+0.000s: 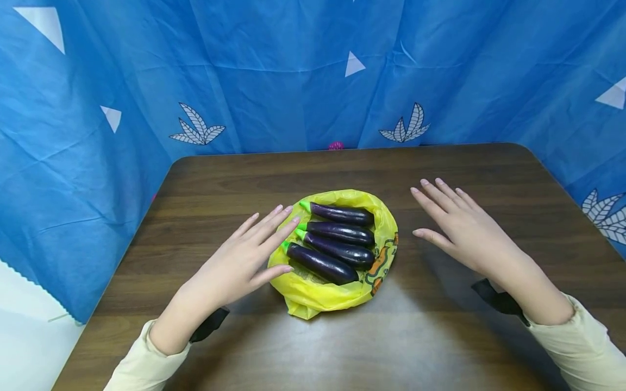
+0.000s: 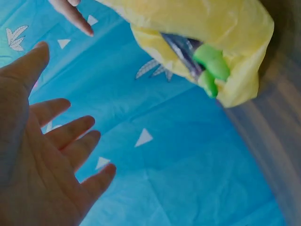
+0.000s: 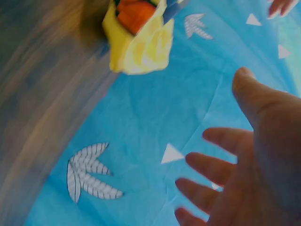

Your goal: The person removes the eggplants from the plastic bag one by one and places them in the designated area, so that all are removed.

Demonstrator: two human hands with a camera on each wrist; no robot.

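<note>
Several dark purple eggplants [image 1: 344,233] with green stem ends lie side by side in a yellow plastic bag [image 1: 323,301], its mouth spread wide and its edge rolled down. My left hand [image 1: 239,266] hovers at the bag's left side, fingers straight and spread, its fingertips overlapping the bag in the head view. To the right of the bag, apart from it, my right hand [image 1: 459,231] is held out with straight fingers. Both palms look bare in the wrist views. The left wrist view shows green stem ends [image 2: 211,63] at the bag's opening.
The bag stands on a dark wooden table [image 1: 391,347] with rounded far corners. A blue cloth [image 1: 293,70] with white triangles and leaf prints hangs behind the table and along its sides. An orange and green print [image 1: 383,266] marks the bag's right side.
</note>
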